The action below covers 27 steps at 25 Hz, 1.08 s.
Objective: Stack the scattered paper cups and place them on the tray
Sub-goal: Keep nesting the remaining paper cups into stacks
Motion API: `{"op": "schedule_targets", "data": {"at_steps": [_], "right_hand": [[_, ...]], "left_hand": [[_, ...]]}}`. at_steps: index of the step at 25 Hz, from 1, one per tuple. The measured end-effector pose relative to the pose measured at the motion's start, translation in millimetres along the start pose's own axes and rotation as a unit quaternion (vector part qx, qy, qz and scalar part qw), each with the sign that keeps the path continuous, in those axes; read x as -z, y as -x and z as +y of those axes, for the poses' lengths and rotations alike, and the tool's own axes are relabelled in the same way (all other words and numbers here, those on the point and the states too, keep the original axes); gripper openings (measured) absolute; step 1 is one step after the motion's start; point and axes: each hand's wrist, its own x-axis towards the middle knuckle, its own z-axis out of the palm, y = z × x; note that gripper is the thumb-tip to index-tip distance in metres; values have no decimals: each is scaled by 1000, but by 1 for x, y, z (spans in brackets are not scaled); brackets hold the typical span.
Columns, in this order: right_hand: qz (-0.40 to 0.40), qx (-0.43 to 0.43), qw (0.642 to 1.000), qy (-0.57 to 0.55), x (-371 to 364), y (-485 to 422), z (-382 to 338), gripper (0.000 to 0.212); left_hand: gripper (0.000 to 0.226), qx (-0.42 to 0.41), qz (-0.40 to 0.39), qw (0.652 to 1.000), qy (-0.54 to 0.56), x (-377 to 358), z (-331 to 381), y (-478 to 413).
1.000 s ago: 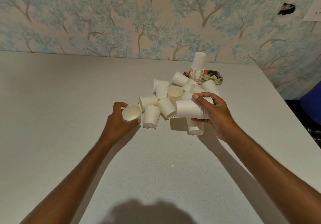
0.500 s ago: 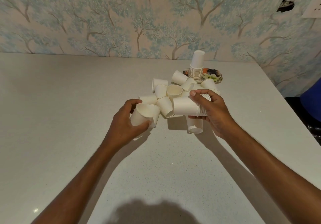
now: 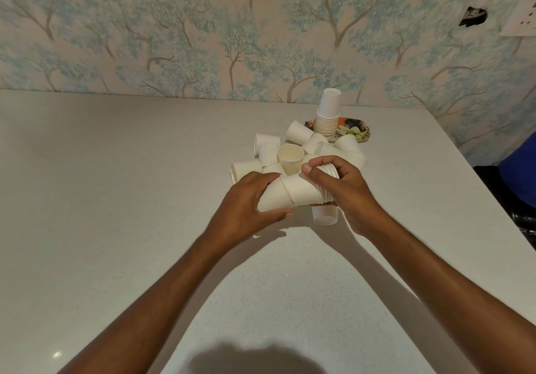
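Note:
My right hand (image 3: 345, 188) grips a sideways stack of nested white paper cups (image 3: 307, 192), rims pointing right. My left hand (image 3: 249, 205) holds a single white cup (image 3: 274, 199) whose mouth meets the bottom end of that stack. Behind both hands lies a heap of loose white cups (image 3: 290, 156), some on their sides, one upright with its mouth up. One more cup (image 3: 324, 217) stands mouth-down under my right hand. Farther back a tall cup stack (image 3: 329, 115) stands on a patterned tray (image 3: 358, 134).
The white table (image 3: 116, 199) runs to a wall with tree-pattern wallpaper. The table's right edge is close to the tray; beyond it are a dark object and something blue (image 3: 522, 176). A wall socket (image 3: 522, 19) sits at upper right.
My left hand has carried its single cup rightward from beside the heap and brought it against the end of the stack held in my right hand.

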Motion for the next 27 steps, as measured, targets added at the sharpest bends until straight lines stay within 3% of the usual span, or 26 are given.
{"op": "schedule_targets", "data": {"at_steps": [6,13,19,23,27], "right_hand": [[-11,-4,1000,16,-8,0,7,31],[-60,-14,998,-17,-7,4,11,51],[-3,-12,1000,-17,1,0,11,50],[23,-23,999,-21,15,-4,9,53],[31,-23,999,-9,19,-6,6,54]], "left_hand": [[83,-20,-36,999,3,-7,16,-7],[81,-29,-4,999,30,-17,19,-11],[111,35,-4,999,41,-10,-11,-14],[94,106,39,993,-22,-10,-43,-11],[78,117,16,991,-64,-20,-57,-5]]}}
